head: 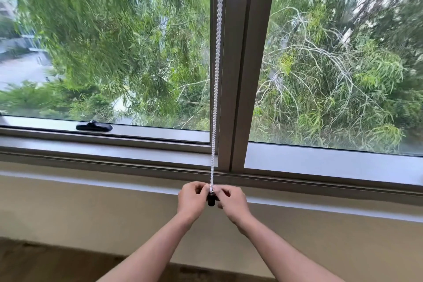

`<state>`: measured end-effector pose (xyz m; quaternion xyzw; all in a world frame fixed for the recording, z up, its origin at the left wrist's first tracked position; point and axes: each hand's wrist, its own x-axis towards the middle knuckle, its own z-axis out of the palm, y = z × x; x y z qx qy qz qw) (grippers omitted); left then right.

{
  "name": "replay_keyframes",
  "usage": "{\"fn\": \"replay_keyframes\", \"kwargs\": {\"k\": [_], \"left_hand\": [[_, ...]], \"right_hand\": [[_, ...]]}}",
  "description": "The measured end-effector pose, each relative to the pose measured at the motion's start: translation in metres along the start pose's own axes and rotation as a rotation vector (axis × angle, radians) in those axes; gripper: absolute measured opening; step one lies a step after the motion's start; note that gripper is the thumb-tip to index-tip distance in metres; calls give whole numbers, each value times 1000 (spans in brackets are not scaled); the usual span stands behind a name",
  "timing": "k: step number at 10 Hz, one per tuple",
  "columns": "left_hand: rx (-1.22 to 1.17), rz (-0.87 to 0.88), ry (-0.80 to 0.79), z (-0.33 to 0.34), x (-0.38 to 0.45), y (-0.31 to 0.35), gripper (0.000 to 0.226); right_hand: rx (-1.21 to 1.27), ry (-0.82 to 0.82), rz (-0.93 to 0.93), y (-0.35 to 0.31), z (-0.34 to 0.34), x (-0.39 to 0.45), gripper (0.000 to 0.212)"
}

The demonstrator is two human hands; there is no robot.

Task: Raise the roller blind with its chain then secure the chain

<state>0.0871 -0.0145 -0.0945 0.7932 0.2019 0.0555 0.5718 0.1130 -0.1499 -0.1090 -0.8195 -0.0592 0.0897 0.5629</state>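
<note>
My left hand (191,199) and right hand (231,201) meet at lower centre, fingers pinched on the chain (216,64) bottom at a dark clip (211,200). The chain runs taut up the mullion (238,64) to top centre.

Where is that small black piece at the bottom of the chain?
The black piece sits low in the head view's centre, between the left hand and right hand, against the wall below the window frame.
</note>
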Motion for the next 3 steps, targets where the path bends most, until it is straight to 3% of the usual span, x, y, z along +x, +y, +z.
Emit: {"fn": "replay_keyframes", "kwargs": {"k": [3], "left_hand": [[48,16,1,-15,-4,6,18]], "right_hand": [[35,66,31,-13,3,-13,30]]}}
